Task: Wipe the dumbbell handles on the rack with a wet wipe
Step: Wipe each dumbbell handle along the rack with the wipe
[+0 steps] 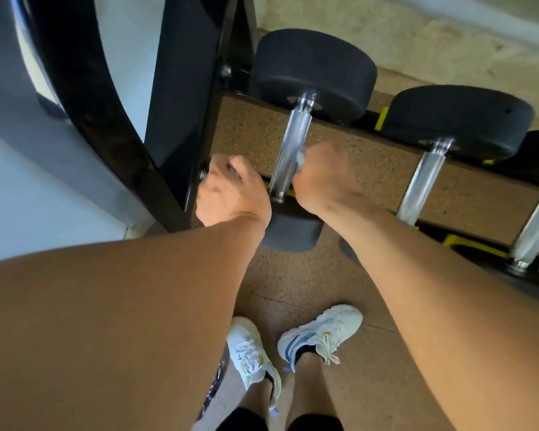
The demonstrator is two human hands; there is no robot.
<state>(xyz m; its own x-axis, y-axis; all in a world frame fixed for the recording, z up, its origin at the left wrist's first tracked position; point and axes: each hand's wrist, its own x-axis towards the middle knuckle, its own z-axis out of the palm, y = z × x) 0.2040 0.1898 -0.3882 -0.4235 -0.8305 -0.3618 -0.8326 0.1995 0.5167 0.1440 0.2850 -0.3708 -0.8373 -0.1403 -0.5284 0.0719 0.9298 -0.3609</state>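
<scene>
The right hand (321,175) is curled around the lower part of the first dumbbell handle (290,150), a straight steel bar with fine knurling, and a small piece of pale wet wipe (302,158) shows between the fingers and the metal. This dumbbell lies across the black rack (181,98); its far head (311,73) is a thick round disc of matte black rubber, and the near head (290,233) is partly hidden under both wrists. The left hand (231,191) is beside the handle, close to the glossy rack upright, with its fingers curled — whether it holds something I cannot tell, the hand is blurred. To the right, a second dumbbell handle (420,188) and a third one (532,228) rest on the same rack, both shiny and cylindrical. Below, the floor (308,281) is a speckled brown, cork-like surface, and two white sneakers (318,334) stand on it.
</scene>
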